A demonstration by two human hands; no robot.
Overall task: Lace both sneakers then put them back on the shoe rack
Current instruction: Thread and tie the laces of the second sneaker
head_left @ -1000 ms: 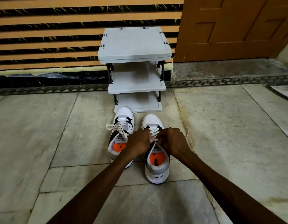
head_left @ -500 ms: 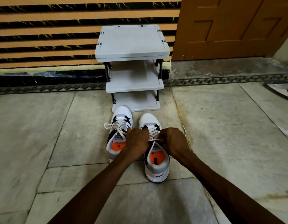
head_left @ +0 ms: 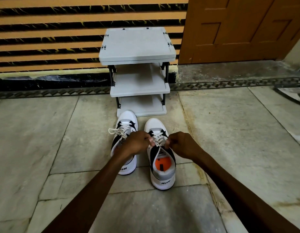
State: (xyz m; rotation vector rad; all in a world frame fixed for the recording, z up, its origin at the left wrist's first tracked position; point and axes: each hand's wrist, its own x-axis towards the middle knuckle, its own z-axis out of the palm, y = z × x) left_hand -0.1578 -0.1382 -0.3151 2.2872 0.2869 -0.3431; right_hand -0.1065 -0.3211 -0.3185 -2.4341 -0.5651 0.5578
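Two white, black and grey sneakers with orange insoles stand side by side on the floor, toes toward the rack. The left sneaker [head_left: 126, 121] has a tied bow of white lace on its upper, and my left forearm covers its heel half. Over the right sneaker [head_left: 162, 172], my left hand [head_left: 135, 142] and my right hand [head_left: 181, 145] each pinch an end of its white lace [head_left: 158, 138] above the tongue. The grey three-shelf shoe rack [head_left: 137, 46] stands just beyond the toes, its shelves bare.
The rack backs onto a wall of orange and black stripes [head_left: 44, 39]. A brown wooden door [head_left: 238, 27] with a raised stone threshold [head_left: 230, 71] is at the back right. Grey stone floor tiles [head_left: 36, 140] spread on both sides of the sneakers.
My hands have drawn slightly apart over the right sneaker, pulling the lace ends outward. The view has shifted a little; the sneakers and rack have stayed in place.
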